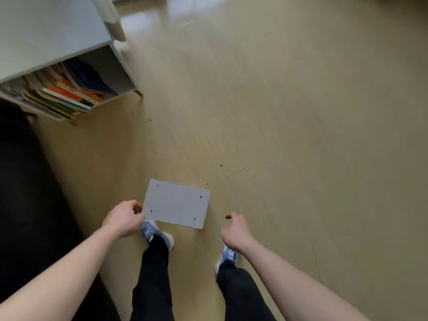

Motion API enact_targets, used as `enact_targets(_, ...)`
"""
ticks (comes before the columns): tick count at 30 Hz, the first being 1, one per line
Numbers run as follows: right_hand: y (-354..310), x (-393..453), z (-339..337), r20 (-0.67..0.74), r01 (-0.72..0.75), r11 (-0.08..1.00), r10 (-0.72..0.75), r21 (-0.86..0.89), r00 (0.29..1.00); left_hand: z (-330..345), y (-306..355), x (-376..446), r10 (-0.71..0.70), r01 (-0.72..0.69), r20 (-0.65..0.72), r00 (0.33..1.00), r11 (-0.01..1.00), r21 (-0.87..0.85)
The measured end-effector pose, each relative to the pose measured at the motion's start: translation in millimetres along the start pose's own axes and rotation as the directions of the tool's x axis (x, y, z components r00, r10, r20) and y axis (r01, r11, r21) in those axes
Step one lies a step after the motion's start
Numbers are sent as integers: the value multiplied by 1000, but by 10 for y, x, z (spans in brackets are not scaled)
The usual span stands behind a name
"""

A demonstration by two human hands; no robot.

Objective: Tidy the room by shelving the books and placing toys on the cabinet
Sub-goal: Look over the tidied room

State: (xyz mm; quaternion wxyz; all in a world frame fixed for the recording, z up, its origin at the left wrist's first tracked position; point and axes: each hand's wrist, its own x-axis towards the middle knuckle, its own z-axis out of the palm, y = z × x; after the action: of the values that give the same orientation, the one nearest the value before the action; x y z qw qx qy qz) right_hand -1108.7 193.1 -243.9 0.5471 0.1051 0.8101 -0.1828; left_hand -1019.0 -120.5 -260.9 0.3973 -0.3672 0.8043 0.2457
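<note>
The left hand [124, 218] pinches the near-left corner of a flat grey board [176, 206], fingers curled round its edge. The board is a thin rectangle with a matte, even surface and four small dark dots, one near each corner; its near edge looks slightly ragged. It is held roughly level above the floor [289, 112], over the toe of the left shoe [155, 235].

The right hand [235, 230] hangs just beside the board's right end, apart from it. Its fingers are loosely curled and hold nothing.

The books [67, 89] stand in the cabinet [53, 35] at upper left, well apart from the hands. They lean to one side in the open compartment, thin spines and covers packed close: one dark blue cover on the right, orange, white and yellow-green ones beside it. The cabinet is white, smooth and box-shaped, with a flat top and short, light-coloured legs.

The floor is pale wood-look sheet, glossy, with light reflected at the top and a few small dark specks. A dark, soft-looking mass [25, 193] fills the left edge; what it is cannot be told. Both shoes are blue and white, below black trousers [154, 281].
</note>
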Motion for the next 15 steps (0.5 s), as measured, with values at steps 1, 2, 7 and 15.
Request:
enact_targets(1,162,82,-62,-8,4,1000,-4,6,1000,107,159,33,12,-12,3,1000,1000,4)
enact_targets(2,237,117,-109,-11,4,1000,-4,9,1000,159,271,59,15,-15,3,1000,1000,-3)
enact_targets(7,496,585,-170,7,1,999,-1,-46,1000,471,697,384,-17,18,39,999,1000,-9)
enact_targets(15,324,1506,128,58,-5,997,10,-82,998,806,526,1156,-141,138,63,988,989,49)
